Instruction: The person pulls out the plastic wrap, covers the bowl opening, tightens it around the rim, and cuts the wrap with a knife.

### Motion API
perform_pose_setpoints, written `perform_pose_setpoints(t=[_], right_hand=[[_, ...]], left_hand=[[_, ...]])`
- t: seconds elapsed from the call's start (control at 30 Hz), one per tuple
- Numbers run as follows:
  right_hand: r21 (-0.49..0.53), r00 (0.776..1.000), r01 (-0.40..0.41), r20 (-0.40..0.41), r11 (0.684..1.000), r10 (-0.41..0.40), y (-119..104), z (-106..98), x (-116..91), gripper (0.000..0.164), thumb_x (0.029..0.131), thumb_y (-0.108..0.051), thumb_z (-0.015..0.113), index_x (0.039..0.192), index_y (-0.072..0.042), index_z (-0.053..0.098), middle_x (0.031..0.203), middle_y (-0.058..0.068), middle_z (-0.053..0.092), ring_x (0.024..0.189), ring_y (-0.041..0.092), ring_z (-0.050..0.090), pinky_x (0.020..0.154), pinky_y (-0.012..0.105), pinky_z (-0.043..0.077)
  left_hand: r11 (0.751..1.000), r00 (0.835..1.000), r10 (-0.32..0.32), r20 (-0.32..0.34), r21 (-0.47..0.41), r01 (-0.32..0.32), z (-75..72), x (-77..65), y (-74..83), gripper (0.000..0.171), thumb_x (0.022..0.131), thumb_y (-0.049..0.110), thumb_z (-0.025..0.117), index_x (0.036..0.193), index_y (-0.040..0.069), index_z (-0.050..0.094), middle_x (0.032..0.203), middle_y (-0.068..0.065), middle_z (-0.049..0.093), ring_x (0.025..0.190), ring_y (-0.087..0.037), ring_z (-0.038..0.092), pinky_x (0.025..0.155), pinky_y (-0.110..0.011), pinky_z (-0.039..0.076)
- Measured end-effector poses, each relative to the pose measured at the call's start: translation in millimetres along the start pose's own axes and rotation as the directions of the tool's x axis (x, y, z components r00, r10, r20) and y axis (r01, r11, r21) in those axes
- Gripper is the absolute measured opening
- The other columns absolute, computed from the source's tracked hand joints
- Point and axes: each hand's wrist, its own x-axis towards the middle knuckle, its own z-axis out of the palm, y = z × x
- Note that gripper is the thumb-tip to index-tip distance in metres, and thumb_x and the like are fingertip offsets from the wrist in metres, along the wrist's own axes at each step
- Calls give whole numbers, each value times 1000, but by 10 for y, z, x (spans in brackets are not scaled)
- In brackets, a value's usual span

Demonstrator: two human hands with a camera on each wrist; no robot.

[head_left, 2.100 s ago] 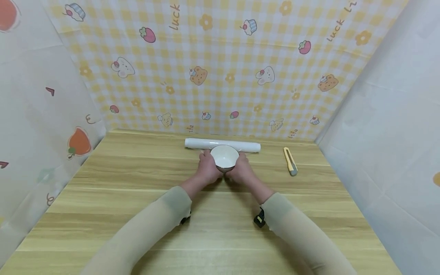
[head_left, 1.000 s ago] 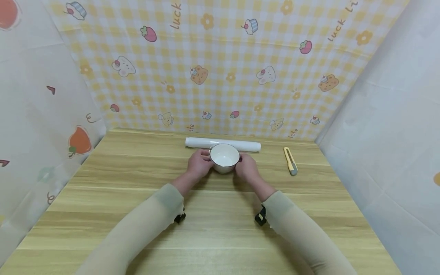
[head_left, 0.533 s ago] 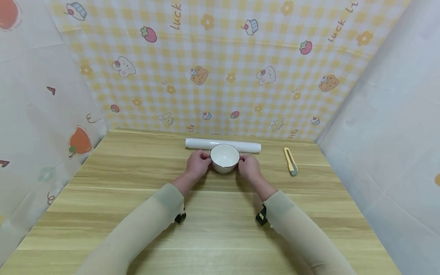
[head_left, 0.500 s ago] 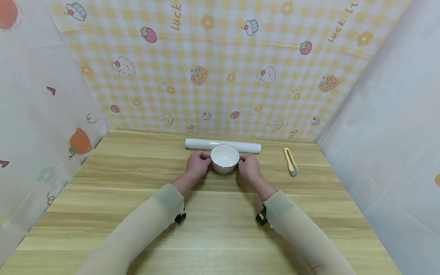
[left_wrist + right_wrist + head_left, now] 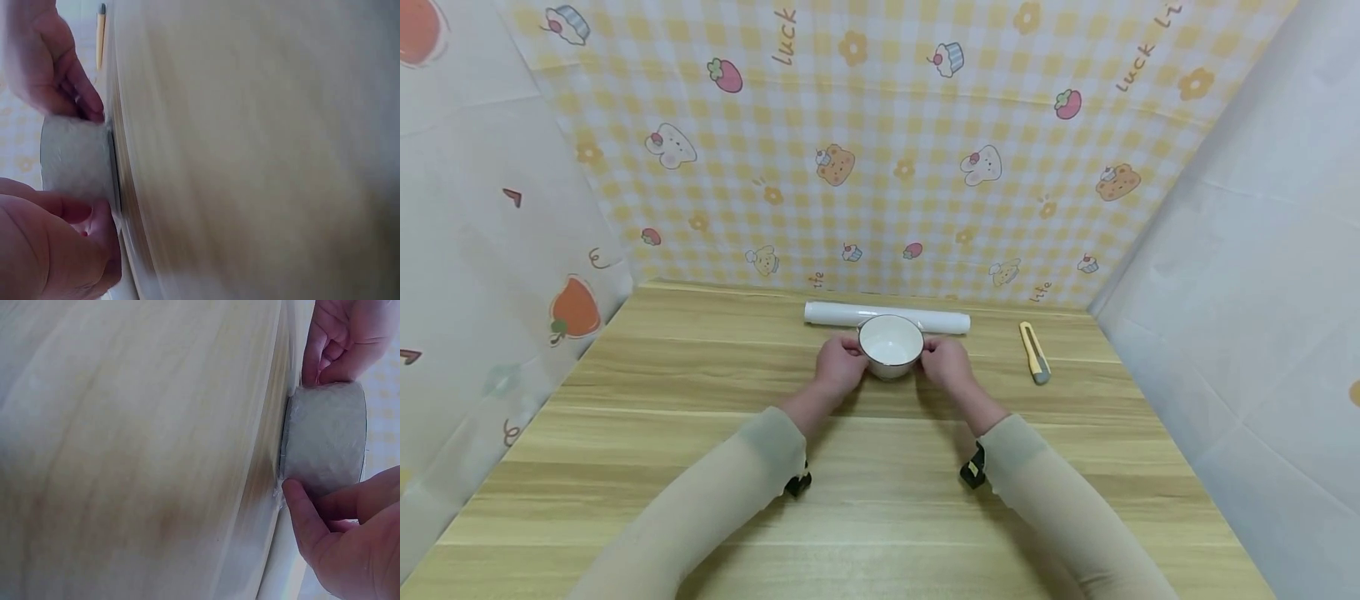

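Note:
A white bowl with a dark rim [image 5: 890, 340] stands upright near the back of the table. Wrinkled clear plastic wrap [image 5: 325, 431] clings to its outer side in the right wrist view. My left hand [image 5: 840, 365] grips the bowl's left side, its thumb and fingers bent against the wall. On the opposite side my right hand [image 5: 946, 363] holds on with curled fingers; in the right wrist view its thumb [image 5: 303, 509] presses low near the base. Whether the fingertips pinch loose film or the bowl itself is hard to tell.
A white roll [image 5: 940, 321], apparently of plastic wrap, lies just behind the bowl along the table's back edge. To the right lies a yellow utility knife [image 5: 1033, 353]. Patterned cloth [image 5: 902, 200] hangs behind the wooden table [image 5: 880, 500], and pale cloth hangs on both sides.
Both hands have shifted from the bowl's front underside out to its two sides. Most recently the left hand has come slightly toward me and right. The bowl has stayed nearly in place.

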Motion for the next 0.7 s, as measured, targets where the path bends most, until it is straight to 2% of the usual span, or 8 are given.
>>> perform_pose_setpoints(t=[0.17,0.33,0.43,0.53,0.7], right_hand=[[-37,1000,17,17,999,-16,9,4,19,26,100,-3,58,107,1,83,98,13,79,94,26,69,73,23,47],[-81,999,19,36,997,-17,0,-5,24,27,102,-4,59,113,1,83,105,15,80,98,27,69,79,27,51],[-75,999,19,47,997,-15,-9,-15,19,26,102,-4,60,113,2,83,107,15,81,94,24,68,77,25,50],[-55,998,20,63,998,-17,-13,-20,20,24,102,-4,61,108,3,83,103,16,82,89,21,68,73,22,49],[-53,997,15,83,998,-10,-5,-32,39,23,102,-6,64,106,4,84,102,15,83,89,19,68,75,22,51]], left_hand=[[1000,1000,2,-12,-6,-2,77,-80,21,36,90,-9,69,125,-8,62,116,-21,71,110,-28,66,102,-38,58],[999,999,-15,-47,38,17,216,-188,75,66,83,-1,85,139,-7,51,139,-31,55,132,-42,54,119,-50,48],[996,996,-42,-75,75,47,339,-247,118,91,77,8,94,150,-5,41,150,-34,43,138,-47,47,121,-53,46],[994,991,-72,-111,72,80,453,-286,175,109,74,13,99,159,-5,32,154,-35,36,140,-50,43,120,-54,46],[994,974,-103,-201,1,106,591,-305,230,120,68,11,101,163,-5,29,156,-34,36,144,-50,38,122,-56,44]])
